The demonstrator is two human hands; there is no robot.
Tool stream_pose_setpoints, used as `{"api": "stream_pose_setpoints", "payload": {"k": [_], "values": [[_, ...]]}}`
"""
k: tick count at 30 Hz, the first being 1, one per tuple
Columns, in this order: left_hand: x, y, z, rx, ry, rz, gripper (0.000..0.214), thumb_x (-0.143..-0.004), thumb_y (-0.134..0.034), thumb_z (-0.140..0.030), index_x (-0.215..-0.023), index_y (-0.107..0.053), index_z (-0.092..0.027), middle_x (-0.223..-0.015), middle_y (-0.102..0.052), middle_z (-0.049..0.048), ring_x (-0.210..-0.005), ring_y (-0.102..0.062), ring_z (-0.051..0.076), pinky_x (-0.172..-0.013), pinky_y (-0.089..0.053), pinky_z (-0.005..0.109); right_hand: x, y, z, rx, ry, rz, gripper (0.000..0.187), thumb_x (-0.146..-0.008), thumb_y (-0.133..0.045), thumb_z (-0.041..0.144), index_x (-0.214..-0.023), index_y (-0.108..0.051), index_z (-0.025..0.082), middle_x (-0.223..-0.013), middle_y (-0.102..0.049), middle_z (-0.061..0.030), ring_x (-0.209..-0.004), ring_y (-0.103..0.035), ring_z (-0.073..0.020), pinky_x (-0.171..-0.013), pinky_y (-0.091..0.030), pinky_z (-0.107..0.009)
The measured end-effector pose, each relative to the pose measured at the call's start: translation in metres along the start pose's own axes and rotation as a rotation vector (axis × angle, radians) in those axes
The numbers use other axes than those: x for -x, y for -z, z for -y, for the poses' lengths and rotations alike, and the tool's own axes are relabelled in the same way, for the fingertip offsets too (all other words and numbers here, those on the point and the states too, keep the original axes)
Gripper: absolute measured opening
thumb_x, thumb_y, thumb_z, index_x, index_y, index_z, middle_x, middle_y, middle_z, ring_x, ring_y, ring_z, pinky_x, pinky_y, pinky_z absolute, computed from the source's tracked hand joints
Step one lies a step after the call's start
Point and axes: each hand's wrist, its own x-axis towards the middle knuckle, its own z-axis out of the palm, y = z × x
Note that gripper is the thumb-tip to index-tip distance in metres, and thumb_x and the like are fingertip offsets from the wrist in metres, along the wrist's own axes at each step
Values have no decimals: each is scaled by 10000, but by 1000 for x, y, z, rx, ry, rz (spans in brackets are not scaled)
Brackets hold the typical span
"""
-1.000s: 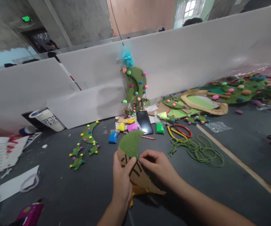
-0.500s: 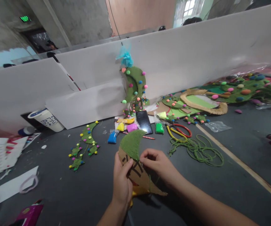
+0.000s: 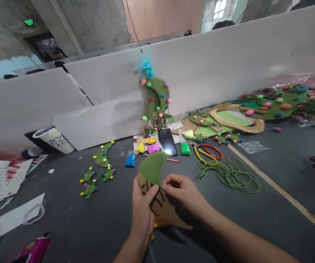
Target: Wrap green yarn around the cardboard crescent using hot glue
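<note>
Dark grey matte table (image 3: 102, 226), long white upright panel (image 3: 215, 69) along its back, grey concrete wall (image 3: 99, 22) with a lit green sign (image 3: 29, 22) beyond at left. On the table, left to right: pleated red-and-white paper (image 3: 4, 179), white paper sheet (image 3: 17, 213), magenta plastic-bodied tool (image 3: 38, 249), tilted white cup with dark lettering (image 3: 57, 139), flat green crescent-and-stars ornament with coloured balls (image 3: 102, 155), small blue packet (image 3: 130, 160), black glossy slab (image 3: 165, 140), red-and-yellow-handled tool (image 3: 215, 151), loose green yarn coil (image 3: 234, 177), heaped green ball-studded shapes (image 3: 275, 106). Left hand (image 3: 143, 212) grips the half-wrapped brown cardboard crescent (image 3: 152, 168) by its outer edge, thumb on the marked face; the piece is at front centre, green end up, held over a yellow object (image 3: 163, 221). Right hand (image 3: 183, 190) has thumb and index pinched together at the crescent's inner edge, by the green/brown border; can't tell if on strand or cardboard. Versus half a second ago: crescent tipped slightly, lower point a touch lower, left thumb nearer the right fingers; table items unchanged. Room for moving: tabletop between flat ornament and left hand, and from right forearm up to yarn; tan strip (image 3: 278, 186) runs diagonally beyond, panel bounds the back.
</note>
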Motion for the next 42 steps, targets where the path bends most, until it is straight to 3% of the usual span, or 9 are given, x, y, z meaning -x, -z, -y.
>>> {"api": "stream_pose_setpoints", "payload": {"k": [20,32,42], "values": [[-1,0,-1,-10,-14,-35,439,-677,-744,-185,-1068,-548,-219,-910,-659,-6,-766,-634,126,-686,-507,222,-2,1,-3,-48,-6,20,221,-695,-671,367,-642,-583,171,-555,-479,46,-532,-403,-93,-513,-298,-226],[0,-3,-5,14,-8,-35,454,-636,-754,-167,-1048,-573,-229,-894,-670,-20,-757,-638,119,-681,-494,199,-2,2,-5,-128,-56,69,279,-671,-696,427,-706,-577,177,-474,-316,105,-457,-233,-69,-466,-164,-223],[1,-5,-6,29,46,14,472,-636,-743,-170,-1067,-559,-225,-921,-685,-3,-781,-652,134,-715,-499,221,-3,3,-4,-191,-84,92,281,-635,-714,404,-673,-570,167,-550,-426,73,-494,-305,-69,-489,-202,-220]]}}
